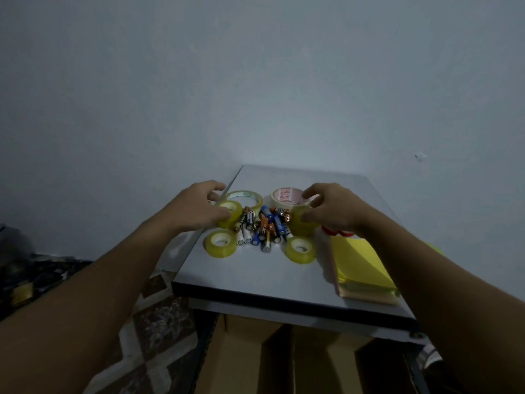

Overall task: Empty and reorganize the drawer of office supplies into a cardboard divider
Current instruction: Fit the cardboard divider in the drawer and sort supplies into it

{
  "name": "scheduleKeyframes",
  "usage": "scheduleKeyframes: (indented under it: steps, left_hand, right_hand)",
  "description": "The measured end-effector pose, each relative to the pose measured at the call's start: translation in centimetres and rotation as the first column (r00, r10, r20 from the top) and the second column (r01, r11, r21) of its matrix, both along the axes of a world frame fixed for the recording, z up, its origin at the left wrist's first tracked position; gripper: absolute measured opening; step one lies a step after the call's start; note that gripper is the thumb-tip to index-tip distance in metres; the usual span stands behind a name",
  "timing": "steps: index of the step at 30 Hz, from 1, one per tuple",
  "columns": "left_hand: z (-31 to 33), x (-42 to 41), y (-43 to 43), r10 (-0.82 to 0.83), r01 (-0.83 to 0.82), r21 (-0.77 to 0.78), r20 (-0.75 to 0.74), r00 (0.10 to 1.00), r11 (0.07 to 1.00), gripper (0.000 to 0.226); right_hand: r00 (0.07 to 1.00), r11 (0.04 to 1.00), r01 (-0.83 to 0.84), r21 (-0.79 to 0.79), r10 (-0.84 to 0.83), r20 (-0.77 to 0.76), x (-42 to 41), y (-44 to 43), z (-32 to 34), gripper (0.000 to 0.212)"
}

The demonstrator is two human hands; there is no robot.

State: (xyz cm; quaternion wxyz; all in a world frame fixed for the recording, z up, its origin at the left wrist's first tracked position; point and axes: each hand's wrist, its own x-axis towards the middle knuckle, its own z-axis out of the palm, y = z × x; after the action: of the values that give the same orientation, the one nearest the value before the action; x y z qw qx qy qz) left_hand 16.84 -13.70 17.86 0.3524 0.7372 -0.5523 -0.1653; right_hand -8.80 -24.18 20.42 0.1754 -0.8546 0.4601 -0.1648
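Below the near edge of the tabletop (255,277), a brown cardboard divider (244,359) stands with its cells in shadow; what they hold cannot be told. On the smooth grey top, a heap of cylindrical batteries (262,226) lies in the middle.

Left of the heap, the left hand (196,207) curls its fingers around a small yellowish tape roll (227,216). Right of the heap, the right hand (333,209) grips a matching roll (299,223).

Two more glossy rolls lie flat nearer than the heap, a near-left roll (221,243) and a near-right roll (300,249).

Behind the heap sit a wide clear tape ring (245,196) and a cream tape roll (285,196) with a red-printed core.

Right of the heap, red scissor handles (338,232) peek from under the right wrist, beside a yellow paper pad (360,263).
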Motion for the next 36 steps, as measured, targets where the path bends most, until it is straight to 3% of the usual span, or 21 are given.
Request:
scheduleKeyframes:
  steps: [9,19,30,36]
  left_hand:
    - [-0.6,0.1,-1.1,-0.037,0.037,-0.032,0.024,0.999,0.999,0.06]
    - [1.1,0.0,0.4,-0.002,0.0,-0.142,-0.012,1.0,0.99,0.059]
    - [3.4,-5.3,7.8,-0.039,0.023,-0.239,-0.063,0.997,0.971,0.063]
    - [1.5,-10.1,11.6,-0.134,0.107,-0.241,-0.1,0.986,0.965,0.049]
  right_hand:
    - [1.0,0.999,0.01,0.033,-0.01,-0.009,0.1,-0.7,-0.9,0.055]
    - [0.996,1.0,0.027,0.011,-0.028,0.081,-0.7,0.7,0.8,0.055]
    - [0.974,0.998,0.027,-0.061,-0.013,0.226,-6.2,8.0,3.1,0.053]
    - [0.982,0.996,0.029,-0.088,-0.012,0.19,-10.6,13.3,1.2,0.049]
